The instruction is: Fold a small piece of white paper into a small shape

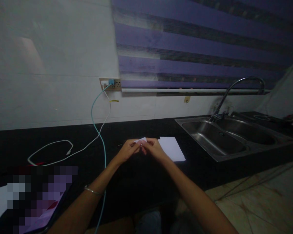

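Note:
Both hands meet above the black countertop, pinching one small piece of folded white paper between them. My left hand grips its left side with fingers closed. On the right side, my right hand has its thumb and fingers pressed on the same paper. Most of the paper is hidden behind the fingers, so its full shape cannot be made out. Just right of my right hand, a stack of white paper sheets lies flat on the counter.
A steel double sink with a curved faucet stands at the right. A teal cable and a white cable run from the wall socket across the black countertop. A partly blurred screen device lies lower left.

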Motion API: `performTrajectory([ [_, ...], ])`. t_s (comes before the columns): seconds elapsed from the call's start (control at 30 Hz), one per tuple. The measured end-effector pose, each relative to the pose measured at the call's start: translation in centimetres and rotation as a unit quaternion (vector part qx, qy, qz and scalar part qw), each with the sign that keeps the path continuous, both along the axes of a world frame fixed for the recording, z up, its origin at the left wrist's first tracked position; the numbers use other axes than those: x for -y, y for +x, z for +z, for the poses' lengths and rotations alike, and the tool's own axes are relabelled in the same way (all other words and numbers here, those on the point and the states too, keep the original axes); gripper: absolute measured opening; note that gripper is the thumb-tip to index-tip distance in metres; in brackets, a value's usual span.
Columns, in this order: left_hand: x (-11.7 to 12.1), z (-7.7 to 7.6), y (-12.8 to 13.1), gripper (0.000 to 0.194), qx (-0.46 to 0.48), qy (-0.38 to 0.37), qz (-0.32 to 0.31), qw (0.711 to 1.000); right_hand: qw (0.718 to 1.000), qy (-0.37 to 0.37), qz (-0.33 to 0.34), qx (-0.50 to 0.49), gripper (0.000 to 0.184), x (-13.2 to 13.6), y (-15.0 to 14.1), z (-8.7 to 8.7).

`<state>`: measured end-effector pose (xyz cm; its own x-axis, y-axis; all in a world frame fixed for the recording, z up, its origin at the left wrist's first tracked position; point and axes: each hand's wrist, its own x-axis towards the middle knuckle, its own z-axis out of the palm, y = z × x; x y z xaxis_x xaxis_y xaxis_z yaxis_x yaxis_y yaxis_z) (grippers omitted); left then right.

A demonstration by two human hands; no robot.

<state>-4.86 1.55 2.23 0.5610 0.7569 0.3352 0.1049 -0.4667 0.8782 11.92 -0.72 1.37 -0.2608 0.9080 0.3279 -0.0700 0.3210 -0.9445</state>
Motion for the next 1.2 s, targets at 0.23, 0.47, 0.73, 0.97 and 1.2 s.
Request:
performTrajectory([
  [0.23,-0.8,-0.7,0.0,0.048,0.026,-0.030,0.001,0.999,1.000,0.007,0.017,0.018,0.037,0.1,0.2,0.0],
  [0.47,-0.4,-0.5,0.1,0.051,-0.006,0.014,0.044,0.999,1.000,0.022,0.000,0.020,0.033,-0.2,0.6,-0.5],
  [0.73,-0.6,-0.7,0.1,0.051,-0.027,0.017,0.058,0.998,0.999,-0.009,0.013,-0.028,0.036,-0.6,0.5,-0.7],
  [0.97,-1.3,-1.0,0.0,0.044,0.039,-0.047,0.003,0.998,0.998,0.006,-0.027,-0.054,0.032,-1.1,0.8,-0.7],
  [1.2,-1.4,-0.6,-0.2,0.037,0.102,-0.086,-0.013,0.991,0.998,0.037,-0.035,-0.042,0.027,-1.0,1.3,-0.6],
])
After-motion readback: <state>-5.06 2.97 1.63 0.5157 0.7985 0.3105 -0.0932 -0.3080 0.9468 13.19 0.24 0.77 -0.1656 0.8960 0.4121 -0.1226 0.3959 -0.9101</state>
